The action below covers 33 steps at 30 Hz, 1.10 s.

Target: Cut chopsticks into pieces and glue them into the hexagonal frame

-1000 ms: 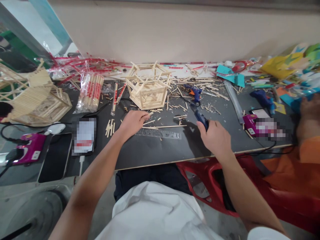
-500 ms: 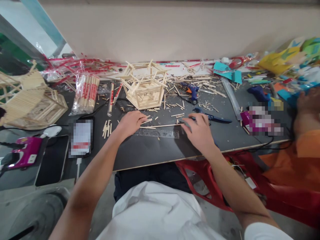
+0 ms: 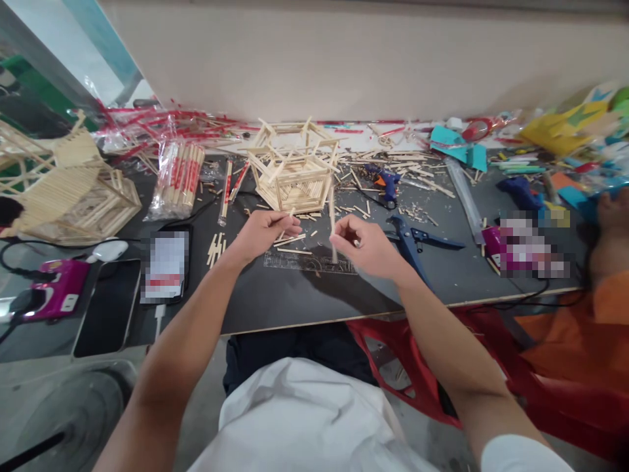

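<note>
My right hand (image 3: 366, 246) is closed in a pinch on a long thin wooden stick (image 3: 333, 219), which stands nearly upright and looks smeared by motion. Across from it, my left hand (image 3: 268, 233) has its fingers pressed together around a short wooden stick (image 3: 291, 212), only the ends of which show. Below both hands a clear ruler (image 3: 314, 263) lies flat on the dark table (image 3: 295, 301), with a few loose sticks (image 3: 295, 250) just above it. Right of my right hand rests a blue-handled cutter (image 3: 410, 246).
A stick-built hexagonal frame (image 3: 299, 187) stands behind my hands. Beyond the cutter lies a blue glue gun (image 3: 388, 183) among scraps. Leftward are bagged chopsticks (image 3: 179, 180), a phone (image 3: 164, 265), a pink power strip (image 3: 61, 288) and a larger stick model (image 3: 93, 190). Another person's hand (image 3: 612, 219) is far right.
My right hand has closed on the long stick and raised it from the table to nearly upright. The cutter, partly hidden before, now shows more fully. My left hand has lifted slightly.
</note>
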Available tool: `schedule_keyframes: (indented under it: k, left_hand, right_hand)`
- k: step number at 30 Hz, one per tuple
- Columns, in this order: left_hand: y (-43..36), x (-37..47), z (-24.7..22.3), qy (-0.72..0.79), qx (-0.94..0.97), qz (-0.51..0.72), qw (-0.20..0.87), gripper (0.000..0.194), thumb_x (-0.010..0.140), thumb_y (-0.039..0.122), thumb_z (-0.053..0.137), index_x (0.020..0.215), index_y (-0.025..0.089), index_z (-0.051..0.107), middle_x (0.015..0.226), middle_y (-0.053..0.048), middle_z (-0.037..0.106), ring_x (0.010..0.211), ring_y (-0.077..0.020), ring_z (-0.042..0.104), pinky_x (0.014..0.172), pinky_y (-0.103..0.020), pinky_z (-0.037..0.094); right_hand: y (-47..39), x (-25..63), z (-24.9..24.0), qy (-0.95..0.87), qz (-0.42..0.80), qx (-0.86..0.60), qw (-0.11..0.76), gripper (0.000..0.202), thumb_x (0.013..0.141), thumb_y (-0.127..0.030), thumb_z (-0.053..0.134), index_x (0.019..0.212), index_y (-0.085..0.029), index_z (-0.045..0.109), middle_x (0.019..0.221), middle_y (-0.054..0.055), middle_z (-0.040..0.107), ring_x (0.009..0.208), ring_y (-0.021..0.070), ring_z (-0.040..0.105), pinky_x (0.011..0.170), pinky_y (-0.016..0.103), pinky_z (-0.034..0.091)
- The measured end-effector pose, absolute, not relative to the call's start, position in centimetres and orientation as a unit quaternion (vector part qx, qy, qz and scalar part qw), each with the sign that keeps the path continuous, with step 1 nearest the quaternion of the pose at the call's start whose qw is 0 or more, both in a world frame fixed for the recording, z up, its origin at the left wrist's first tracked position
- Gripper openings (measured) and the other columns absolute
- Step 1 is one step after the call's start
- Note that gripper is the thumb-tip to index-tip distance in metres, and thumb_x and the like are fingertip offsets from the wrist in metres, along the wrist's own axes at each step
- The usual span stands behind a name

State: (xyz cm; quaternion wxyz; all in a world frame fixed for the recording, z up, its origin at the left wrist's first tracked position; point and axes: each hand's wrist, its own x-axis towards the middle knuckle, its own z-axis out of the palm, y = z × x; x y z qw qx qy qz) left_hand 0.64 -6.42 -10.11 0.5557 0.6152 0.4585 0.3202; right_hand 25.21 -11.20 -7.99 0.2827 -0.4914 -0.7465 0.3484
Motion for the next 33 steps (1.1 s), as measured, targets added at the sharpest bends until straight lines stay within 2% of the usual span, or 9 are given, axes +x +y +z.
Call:
schedule_keyframes:
  k: [4, 10, 24, 33]
  left_hand:
    - [-7.1, 1.2, -9.6, 0.389, 0.566, 0.296, 0.664, 0.042, 0.081, 0.048, 0.076, 0.096, 0.009, 0.072, 0.091, -0.011, 0.078, 0.087, -0.0211, 0.074, 0.086, -0.034, 0.058]
    - [-7.4, 1.3, -9.1, 0.411, 0.536, 0.217, 0.705, 0.033, 0.083, 0.041, 0.077, 0.089, 0.009, 0.071, 0.084, -0.011, 0.077, 0.07, -0.0188, 0.074, 0.069, -0.031, 0.061]
    - [-7.8, 2.0, -8.8, 0.444, 0.527, 0.179, 0.702, 0.015, 0.091, 0.022, 0.066, 0.087, 0.008, 0.071, 0.077, -0.01, 0.075, 0.065, -0.0175, 0.073, 0.067, -0.031, 0.061]
    - [-7.8, 2.0, -8.9, 0.448, 0.532, 0.176, 0.696, 0.017, 0.094, 0.018, 0.061, 0.085, 0.008, 0.071, 0.077, -0.009, 0.076, 0.064, -0.0168, 0.073, 0.065, -0.029, 0.061]
  right_hand:
    - [-9.8, 22.8, -8.5, -0.667, 0.48, -0.43, 0.372, 0.023, 0.093, -0.045, 0.056, 0.095, -0.021, 0.055, 0.083, 0.002, 0.066, 0.069, 0.0139, 0.059, 0.066, 0.029, 0.048]
    - [-8.2, 20.7, -10.8, -0.599, 0.563, -0.408, 0.396, 0.039, 0.084, -0.058, 0.065, 0.089, -0.022, 0.053, 0.074, -0.001, 0.064, 0.059, 0.0111, 0.054, 0.058, 0.028, 0.046]
    - [-8.7, 20.8, -11.9, -0.56, 0.585, -0.418, 0.412, 0.042, 0.081, -0.059, 0.069, 0.089, -0.021, 0.054, 0.075, 0.0, 0.066, 0.064, 0.0114, 0.059, 0.056, 0.025, 0.047]
    - [-8.8, 20.6, -12.1, -0.553, 0.589, -0.411, 0.421, 0.042, 0.08, -0.058, 0.071, 0.089, -0.019, 0.055, 0.073, 0.0, 0.065, 0.062, 0.0108, 0.059, 0.054, 0.024, 0.047]
